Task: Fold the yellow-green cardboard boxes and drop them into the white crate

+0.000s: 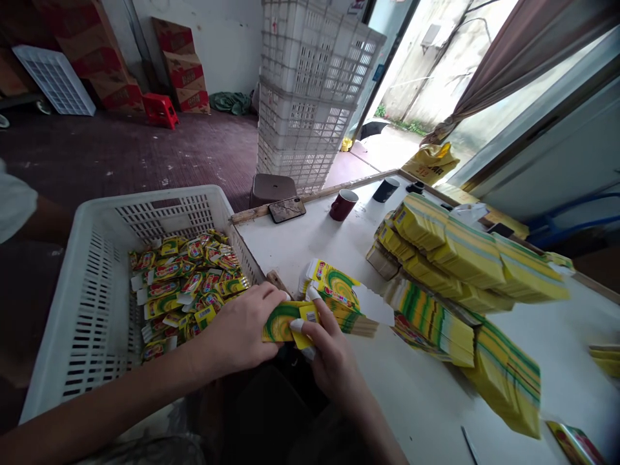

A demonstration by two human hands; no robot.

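The room has a dark red floor [121, 155], and a tall stack of white crates [310, 84] stands by the open door. A white table [310, 239] fills the right side. A white basket [97, 206] sits at its left edge, with the basket's rim right up against the table's corner. Many little folded boxes [188, 284] lie in the far part of the basket.

Both hands meet at the near edge of the table, over the gap between basket and table. The left hand [242, 329] is curled around one end of a flat yellow and green box [285, 321]. The right hand [329, 352] pinches the other end with bent fingers [296, 325] that have white tips. Just behind this box lies a small pile of flat boxes [339, 297], touching the right hand.

Big leaning stacks of flat boxes [450, 258] crowd the right side of the table, close to the right hand. The middle of the table is bare. At the far edge are a phone [287, 209], a red mug [343, 205] and a dark cup [386, 189], well apart from the hands.
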